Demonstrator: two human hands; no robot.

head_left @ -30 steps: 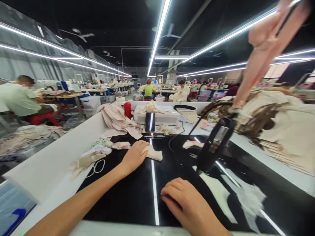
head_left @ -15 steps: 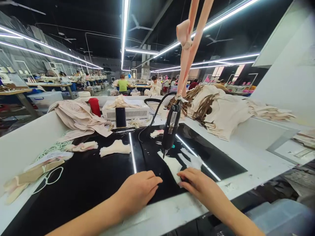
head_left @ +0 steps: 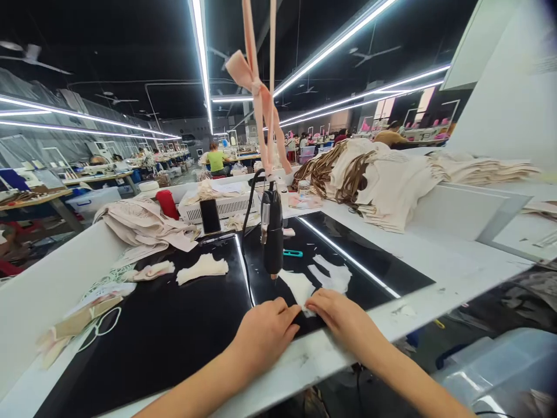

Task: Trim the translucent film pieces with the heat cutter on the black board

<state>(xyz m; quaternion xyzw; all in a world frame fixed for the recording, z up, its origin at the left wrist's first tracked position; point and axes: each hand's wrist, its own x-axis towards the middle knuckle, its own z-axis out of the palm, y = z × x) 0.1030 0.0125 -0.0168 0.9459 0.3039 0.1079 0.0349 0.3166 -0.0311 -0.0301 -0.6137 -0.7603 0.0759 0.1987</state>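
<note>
A cream fabric piece (head_left: 297, 284) lies on the black mat (head_left: 174, 331), its near end between my two hands. My left hand (head_left: 272, 328) has its fingers bent together at that end; what they hold, if anything, is hidden. My right hand (head_left: 333, 307) pinches the near edge of the same piece. Just beyond, a black handheld tool (head_left: 272, 232) hangs nose down from a knotted peach strap (head_left: 261, 93). White cut fabric (head_left: 333, 274) rests to the right, and another cream piece (head_left: 202, 269) to the left.
Behind the mat stand a phone (head_left: 210, 216), a white vented box (head_left: 230, 206) and a red object (head_left: 167, 204). Stacked cream fabric (head_left: 391, 180) fills the back right. A teal cutter (head_left: 293, 253) lies near the tool. Beige fabric (head_left: 139, 223) is heaped at left.
My left hand has moved right, close to my right hand at the fabric's near end. The hanging tool has swung left and turned, uncovering the teal cutter. The view has shifted.
</note>
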